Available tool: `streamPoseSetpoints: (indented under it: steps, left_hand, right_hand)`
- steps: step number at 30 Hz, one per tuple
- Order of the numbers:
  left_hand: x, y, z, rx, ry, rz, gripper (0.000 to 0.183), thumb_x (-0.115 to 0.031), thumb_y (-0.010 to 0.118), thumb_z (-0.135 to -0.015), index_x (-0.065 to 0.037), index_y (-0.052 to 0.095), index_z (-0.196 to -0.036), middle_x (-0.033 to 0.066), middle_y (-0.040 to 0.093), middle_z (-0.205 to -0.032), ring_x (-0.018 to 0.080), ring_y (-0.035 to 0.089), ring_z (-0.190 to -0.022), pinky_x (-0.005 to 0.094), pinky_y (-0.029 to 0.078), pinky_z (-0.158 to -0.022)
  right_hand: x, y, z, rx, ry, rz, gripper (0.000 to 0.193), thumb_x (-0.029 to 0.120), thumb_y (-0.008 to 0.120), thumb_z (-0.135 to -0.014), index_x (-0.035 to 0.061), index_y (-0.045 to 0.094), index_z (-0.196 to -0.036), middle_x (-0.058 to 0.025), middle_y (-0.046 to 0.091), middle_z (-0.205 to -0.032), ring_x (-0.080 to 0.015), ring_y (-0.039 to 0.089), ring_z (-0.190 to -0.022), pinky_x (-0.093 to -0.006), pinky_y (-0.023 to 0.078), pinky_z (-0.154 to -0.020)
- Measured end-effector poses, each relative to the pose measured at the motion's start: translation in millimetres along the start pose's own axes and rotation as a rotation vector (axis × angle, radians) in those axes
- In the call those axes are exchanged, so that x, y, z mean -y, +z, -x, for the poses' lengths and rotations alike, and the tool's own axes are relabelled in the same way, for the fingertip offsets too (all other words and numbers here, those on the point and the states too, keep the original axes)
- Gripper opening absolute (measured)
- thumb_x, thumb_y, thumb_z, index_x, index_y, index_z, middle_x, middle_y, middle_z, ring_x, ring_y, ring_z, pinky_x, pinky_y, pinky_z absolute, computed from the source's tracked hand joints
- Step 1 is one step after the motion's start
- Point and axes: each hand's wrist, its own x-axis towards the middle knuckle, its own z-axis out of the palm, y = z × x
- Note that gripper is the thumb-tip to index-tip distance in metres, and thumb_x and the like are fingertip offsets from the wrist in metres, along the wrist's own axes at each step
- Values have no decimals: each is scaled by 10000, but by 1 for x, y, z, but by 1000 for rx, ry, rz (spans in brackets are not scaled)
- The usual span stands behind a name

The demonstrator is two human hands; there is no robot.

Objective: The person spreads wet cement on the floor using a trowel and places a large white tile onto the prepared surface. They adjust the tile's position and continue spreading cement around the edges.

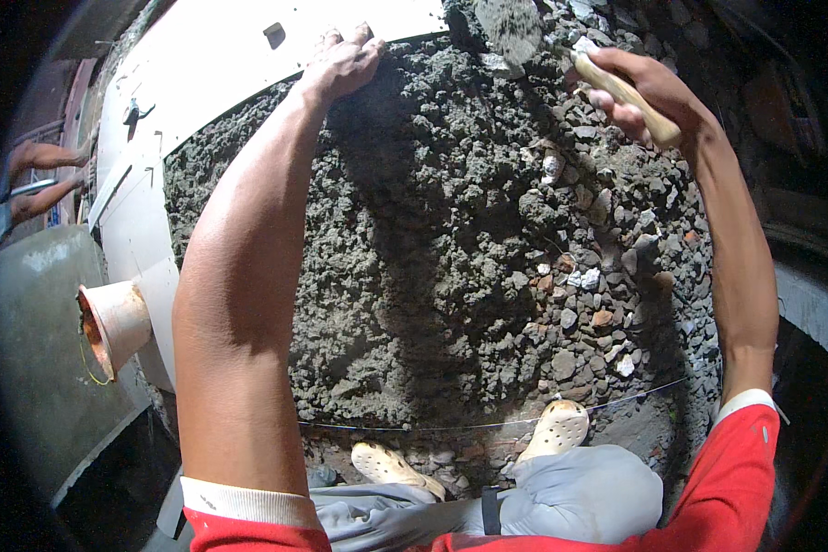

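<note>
In my right hand (630, 92) is a trowel with a pale wooden handle (635, 103), held at the upper right. Its mortar-smeared blade (511, 28) points left over the far part of the damp grey mortar bed (442, 212). My left hand (345, 63) lies on the near edge of a large white tile (221, 55), where the tile meets the mortar. Its fingers are apart and hold nothing. The mortar is rough and crumbly, and my left arm shades part of it.
Loose gravel (589, 313) borders the mortar on the right. A thin string (488, 426) crosses just ahead of my light clogs (561, 428). A tipped, pale bucket (118, 317) lies at the left beside the tiles. Another person's limbs (51, 161) show at the far left.
</note>
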Motion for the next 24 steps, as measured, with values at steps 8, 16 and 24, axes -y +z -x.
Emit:
streamPoseSetpoints:
  steps: [8,16,24]
  left_hand:
    - [-6,-7,1,36,-5,46,570,-560,404,-1031,-232,464,-1493,366,443,-1456,537,446,-1353,646,371,-1106]
    - [5,4,-8,188,256,-366,521,-505,438,-1033,-243,487,-1480,321,442,-1482,542,470,-1319,674,375,-1091]
    - [10,10,-3,17,4,10,489,-493,415,-1047,-230,498,-1451,232,539,-1427,496,509,-1289,620,415,-1073]
  right_hand:
    - [15,25,-53,62,-108,109,399,441,511,-1069,52,541,-1152,10,580,-724,2,506,-429,-132,445,-303]
    - [4,25,-28,20,-105,214,452,431,480,-1083,26,572,-1262,14,586,-716,-11,532,-425,-153,454,-318]
    - [-15,-6,-12,1,-32,-83,489,409,475,-1087,-2,559,-1338,31,557,-680,1,490,-396,-128,416,-312]
